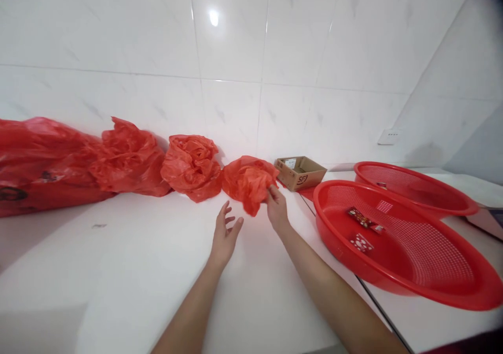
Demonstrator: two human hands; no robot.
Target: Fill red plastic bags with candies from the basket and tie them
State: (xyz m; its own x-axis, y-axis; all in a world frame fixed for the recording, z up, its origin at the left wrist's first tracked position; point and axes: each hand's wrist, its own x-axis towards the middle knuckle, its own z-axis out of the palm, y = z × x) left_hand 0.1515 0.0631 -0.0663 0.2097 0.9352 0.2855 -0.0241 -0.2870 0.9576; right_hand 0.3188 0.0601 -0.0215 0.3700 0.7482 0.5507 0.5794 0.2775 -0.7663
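Observation:
A crumpled red plastic bag [251, 178] lies against the wall side of the white table, the rightmost in a row of bags. My right hand [277, 207] pinches its right edge between thumb and fingers, and a loose fold hangs down beside the hand. My left hand [225, 237] is just in front of the bag, apart from it, with fingers spread and nothing in them. Left of this bag stands another bunched red plastic bag [192, 168]. What the bags contain is hidden.
Further left are a bunched red bag [131, 160] and a large full one [47, 165]. A small open cardboard box [302, 173] stands right of the held bag. Two red plastic baskets [412, 286] are at the right, the nearer holding small packets [363, 219]. A tiled wall [231, 102] bounds the back.

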